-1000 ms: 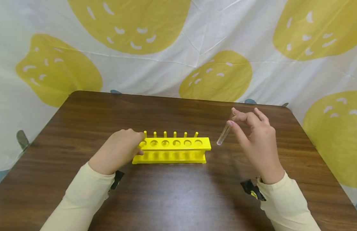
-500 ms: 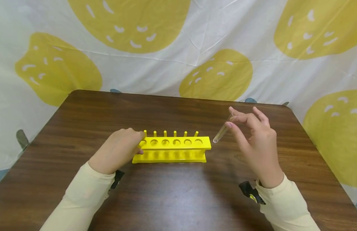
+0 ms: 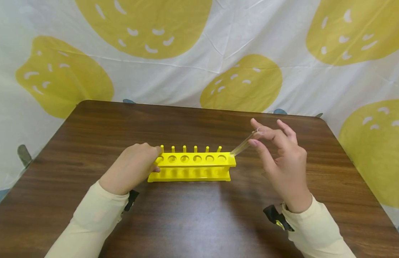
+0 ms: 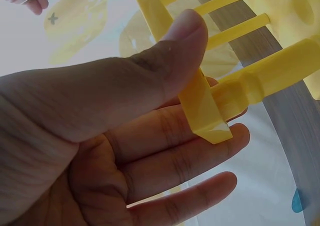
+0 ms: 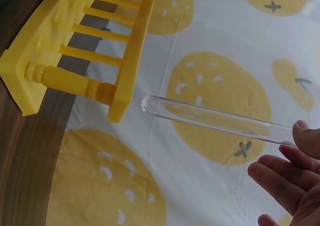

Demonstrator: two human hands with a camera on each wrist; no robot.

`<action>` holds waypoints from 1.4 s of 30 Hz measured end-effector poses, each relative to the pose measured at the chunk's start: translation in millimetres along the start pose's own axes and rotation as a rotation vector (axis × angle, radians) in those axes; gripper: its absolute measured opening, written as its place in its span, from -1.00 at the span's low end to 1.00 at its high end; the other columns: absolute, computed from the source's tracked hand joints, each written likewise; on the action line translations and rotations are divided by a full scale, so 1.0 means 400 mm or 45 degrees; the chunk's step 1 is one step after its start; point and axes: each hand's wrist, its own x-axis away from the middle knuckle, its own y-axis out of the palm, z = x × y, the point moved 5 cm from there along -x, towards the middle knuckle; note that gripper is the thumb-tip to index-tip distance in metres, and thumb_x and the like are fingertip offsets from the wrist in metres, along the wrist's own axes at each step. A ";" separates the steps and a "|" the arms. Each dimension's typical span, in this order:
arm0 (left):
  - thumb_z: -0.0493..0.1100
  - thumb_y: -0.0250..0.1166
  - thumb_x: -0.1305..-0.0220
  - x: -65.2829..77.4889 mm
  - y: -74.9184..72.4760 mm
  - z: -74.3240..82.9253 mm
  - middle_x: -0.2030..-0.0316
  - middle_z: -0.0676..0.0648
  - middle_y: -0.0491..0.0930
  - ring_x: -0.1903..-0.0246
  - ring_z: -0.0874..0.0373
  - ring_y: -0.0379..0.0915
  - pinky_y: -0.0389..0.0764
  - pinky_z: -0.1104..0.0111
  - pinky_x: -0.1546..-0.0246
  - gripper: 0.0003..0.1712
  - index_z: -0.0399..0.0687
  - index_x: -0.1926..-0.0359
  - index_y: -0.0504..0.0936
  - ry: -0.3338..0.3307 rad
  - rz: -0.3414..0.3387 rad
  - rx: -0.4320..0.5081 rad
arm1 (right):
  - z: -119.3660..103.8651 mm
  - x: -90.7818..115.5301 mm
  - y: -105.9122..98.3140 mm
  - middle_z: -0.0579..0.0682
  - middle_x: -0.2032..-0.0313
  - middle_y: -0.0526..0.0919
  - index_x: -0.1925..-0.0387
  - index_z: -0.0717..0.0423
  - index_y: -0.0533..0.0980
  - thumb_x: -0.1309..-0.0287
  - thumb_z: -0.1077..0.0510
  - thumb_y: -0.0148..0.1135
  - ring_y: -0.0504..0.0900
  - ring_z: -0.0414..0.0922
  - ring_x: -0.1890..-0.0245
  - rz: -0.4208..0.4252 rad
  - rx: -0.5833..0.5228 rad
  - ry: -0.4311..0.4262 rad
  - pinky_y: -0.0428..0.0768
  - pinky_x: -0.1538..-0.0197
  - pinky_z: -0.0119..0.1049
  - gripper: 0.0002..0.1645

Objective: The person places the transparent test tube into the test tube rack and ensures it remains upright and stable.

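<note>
A yellow test tube rack (image 3: 193,165) stands on the table, with one row of round holes in its top plate and a row of pegs behind. My left hand (image 3: 131,168) grips its left end; in the left wrist view the thumb lies across the top plate's edge (image 4: 202,106), fingers on the other side. A clear glass test tube (image 3: 244,144) is pinched near its upper end between thumb and fingers of my right hand (image 3: 284,165). It slants down toward the rack's right end. A gap separates the tube's rounded tip (image 5: 150,105) from the rack in the right wrist view.
The dark wood-grain table (image 3: 193,218) extends around the rack on all sides. Behind it hangs a white cloth (image 3: 173,79) printed with big yellow fruit. Black wrist straps (image 3: 277,216) sit at both sleeve cuffs.
My right hand has moved left with the test tube, which now tilts more and has its lower end at the rack's right end. The left hand and the rack have stayed still.
</note>
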 end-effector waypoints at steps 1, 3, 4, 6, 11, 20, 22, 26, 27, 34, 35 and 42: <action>-0.23 0.68 0.04 0.000 0.000 0.000 0.47 -0.08 0.68 0.55 0.11 0.50 0.64 0.31 0.46 -0.61 -0.26 0.21 0.72 0.002 0.002 0.001 | -0.001 0.001 0.003 0.11 0.00 0.76 0.28 0.33 0.62 0.05 0.52 0.51 0.66 -0.37 -0.11 -0.005 -0.006 -0.003 0.32 -0.43 0.06 -0.72; -0.22 0.68 0.04 0.000 -0.002 0.001 0.47 -0.07 0.67 0.56 0.12 0.51 0.64 0.31 0.47 -0.61 -0.25 0.22 0.72 0.006 0.010 0.002 | -0.002 0.004 0.009 0.10 -0.01 0.75 0.28 0.33 0.61 0.06 0.52 0.52 0.66 -0.35 -0.11 -0.014 -0.019 -0.005 0.32 -0.43 0.06 -0.71; -0.22 0.68 0.04 0.000 -0.002 0.001 0.48 -0.06 0.67 0.56 0.12 0.50 0.64 0.31 0.48 -0.61 -0.25 0.22 0.71 0.009 0.015 0.002 | -0.002 0.005 0.011 0.10 -0.02 0.75 0.28 0.32 0.61 0.07 0.52 0.52 0.67 -0.34 -0.11 -0.019 -0.028 -0.005 0.32 -0.43 0.06 -0.71; -0.22 0.68 0.04 0.001 -0.003 0.001 0.49 -0.06 0.66 0.57 0.12 0.50 0.63 0.31 0.49 -0.62 -0.24 0.23 0.71 0.014 0.023 0.003 | -0.004 0.007 0.016 0.09 -0.03 0.75 0.28 0.32 0.61 0.06 0.52 0.51 0.67 -0.32 -0.11 -0.025 -0.048 -0.005 0.32 -0.43 0.07 -0.71; -0.23 0.68 0.04 0.002 -0.004 0.001 0.50 -0.05 0.65 0.58 0.13 0.48 0.61 0.32 0.50 -0.63 -0.24 0.24 0.70 0.011 0.025 0.009 | -0.006 0.011 0.023 0.09 -0.04 0.74 0.28 0.33 0.61 0.05 0.50 0.51 0.68 -0.31 -0.11 -0.021 -0.075 -0.006 0.32 -0.43 0.07 -0.72; -0.23 0.68 0.04 0.003 -0.002 0.000 0.49 -0.06 0.66 0.56 0.12 0.50 0.63 0.30 0.49 -0.62 -0.25 0.24 0.70 0.003 0.021 0.000 | -0.004 0.018 0.041 0.07 -0.06 0.73 0.26 0.32 0.61 0.06 0.52 0.51 0.71 -0.24 -0.08 -0.041 -0.074 -0.018 0.33 -0.42 0.07 -0.70; -0.23 0.68 0.04 0.002 -0.002 0.001 0.50 -0.05 0.64 0.57 0.12 0.49 0.62 0.30 0.50 -0.63 -0.24 0.24 0.70 0.006 0.027 -0.007 | -0.002 0.019 0.044 0.06 -0.06 0.73 0.26 0.31 0.61 0.06 0.52 0.51 0.72 -0.21 -0.08 -0.048 -0.071 -0.016 0.32 -0.42 0.07 -0.70; -0.22 0.68 0.04 0.001 -0.003 0.001 0.52 -0.03 0.62 0.58 0.13 0.47 0.60 0.30 0.52 -0.62 -0.23 0.24 0.70 0.002 0.029 -0.009 | 0.003 0.021 0.049 0.06 -0.05 0.74 0.26 0.29 0.61 0.03 0.51 0.50 0.70 -0.21 -0.11 -0.059 -0.073 -0.009 0.30 -0.43 0.08 -0.71; -0.22 0.68 0.04 0.001 -0.002 0.001 0.52 -0.03 0.62 0.58 0.13 0.47 0.59 0.30 0.53 -0.62 -0.23 0.24 0.70 -0.002 0.026 -0.007 | 0.004 0.021 0.050 0.06 -0.05 0.74 0.26 0.28 0.61 0.02 0.51 0.50 0.70 -0.20 -0.11 -0.062 -0.070 -0.009 0.30 -0.43 0.08 -0.72; -0.25 0.67 0.04 -0.002 -0.001 -0.001 0.54 -0.02 0.61 0.60 0.16 0.45 0.58 0.32 0.55 -0.65 -0.23 0.26 0.70 -0.016 0.006 0.007 | 0.013 0.028 0.063 0.08 -0.03 0.76 0.26 0.26 0.62 -0.02 0.49 0.49 0.73 -0.04 -0.09 -0.094 -0.038 -0.005 0.26 -0.44 0.08 -0.74; -0.25 0.67 0.04 -0.003 -0.001 0.000 0.53 -0.02 0.62 0.60 0.16 0.45 0.58 0.32 0.54 -0.65 -0.23 0.25 0.71 -0.017 0.004 0.006 | 0.015 0.028 0.064 0.08 -0.03 0.76 0.26 0.26 0.62 -0.02 0.49 0.48 0.73 -0.02 -0.09 -0.098 -0.036 -0.004 0.26 -0.44 0.09 -0.74; -0.25 0.67 0.03 -0.002 -0.002 0.001 0.55 -0.01 0.61 0.61 0.17 0.44 0.57 0.32 0.56 -0.66 -0.23 0.26 0.70 -0.013 0.014 0.013 | 0.028 0.036 0.076 0.08 -0.06 0.74 0.25 0.27 0.61 -0.08 0.45 0.48 0.75 0.03 -0.04 -0.152 -0.005 0.015 0.25 -0.45 0.07 -0.78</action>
